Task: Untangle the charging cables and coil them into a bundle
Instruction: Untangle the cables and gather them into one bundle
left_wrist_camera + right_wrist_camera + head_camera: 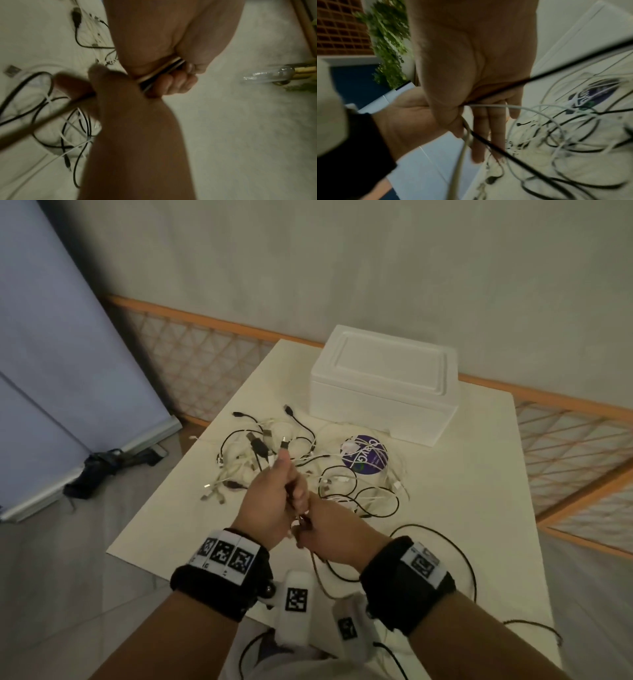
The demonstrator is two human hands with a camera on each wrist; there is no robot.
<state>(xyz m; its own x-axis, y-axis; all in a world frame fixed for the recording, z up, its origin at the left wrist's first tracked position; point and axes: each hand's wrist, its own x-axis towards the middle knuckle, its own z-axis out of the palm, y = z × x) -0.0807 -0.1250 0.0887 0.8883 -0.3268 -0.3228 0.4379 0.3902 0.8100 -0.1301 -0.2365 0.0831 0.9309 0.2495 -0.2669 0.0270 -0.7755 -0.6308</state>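
Note:
A tangle of black and white charging cables (356,491) lies spread on the white table (462,508). Above its near side, my left hand (291,491) grips a bunch of cable strands (161,71) in a fist, and plug ends (281,451) show just above the thumb. Directly below and touching it, my right hand (318,529) pinches the same black and white strands (467,129) between thumb and fingers. From there the strands (556,70) run off to the pile. A black cable (469,563) loops from the hands over the table's near right part.
A white foam box (383,385) with its lid on stands at the back of the table. Cables cross a round purple lid (364,455) in front of it. Left of the table are tiled floor, a blue screen (51,354) and dark gear (102,470). A lattice rail (565,446) runs behind.

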